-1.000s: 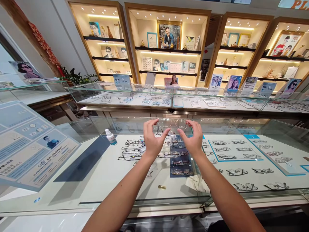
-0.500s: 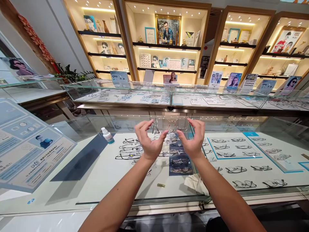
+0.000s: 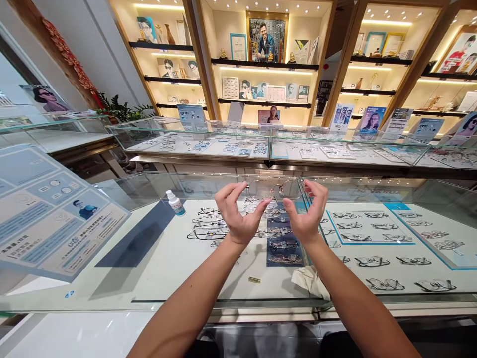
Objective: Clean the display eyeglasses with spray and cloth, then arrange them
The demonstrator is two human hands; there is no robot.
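Above the glass counter I hold up a pair of thin wire-rimmed glasses (image 3: 276, 189) between both hands. My left hand (image 3: 238, 214) pinches the left outer end of the frame, with the thumb below the left lens. At the other outer end, the fingers of my right hand (image 3: 307, 211) grip the frame, its thumb under the right lens. The lenses are clear, so the display behind shows through them. Behind and below my hands, several glasses lie in rows in the counter, partly on a dark blue strip (image 3: 274, 252).
A white spray bottle (image 3: 176, 204) stands left on the counter top (image 3: 208, 278). A crumpled pale cloth (image 3: 311, 282) lies by my right forearm, and a small gold-coloured piece (image 3: 255, 280) lies left of it. A tilted blue leaflet (image 3: 55, 214) fills the left side. Glass showcases (image 3: 208, 146) stand beyond.
The view has turned slightly left, so the scene sits further right. The glasses face me a little more squarely, and both hands still hold them.
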